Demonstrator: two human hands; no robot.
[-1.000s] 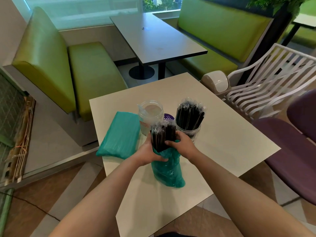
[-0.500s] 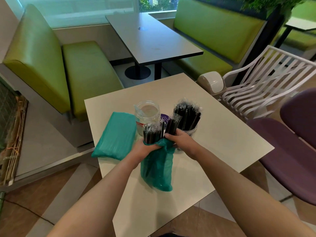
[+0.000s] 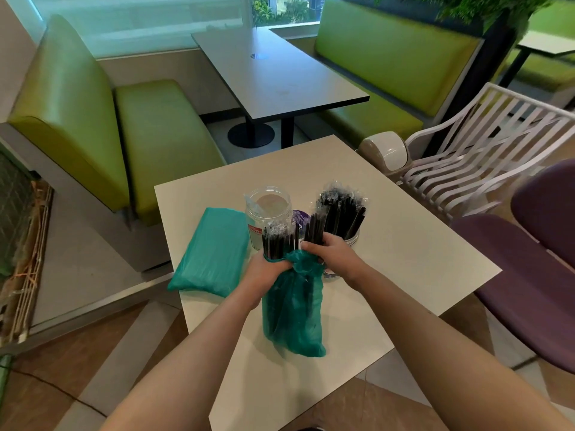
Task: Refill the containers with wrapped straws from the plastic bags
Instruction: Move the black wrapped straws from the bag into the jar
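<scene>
since the picture before, the right hand point(image 3: 334, 255) has pulled a small bunch of black straws point(image 3: 314, 230) up and away from the ones left in the bag, so now there are two bunches side by side. that hand is closed around the bottom of its bunch. the left hand point(image 3: 264, 270) is closed tight around the neck of the green plastic bag point(image 3: 294, 309), with more wrapped straws point(image 3: 277, 244) sticking up out of its top. the bag hangs down onto the pale table point(image 3: 404, 244) near the front edge.

just behind the hands stand two clear jars. the left jar point(image 3: 269, 213) has no straws in it. the right jar point(image 3: 345, 213) is packed with black wrapped straws that stand up tall. a bit of something purple point(image 3: 300, 217) shows between the two jars. another green bag point(image 3: 213, 251), folded flat and full, lies on the table to the left, just beside the empty jar.
</scene>
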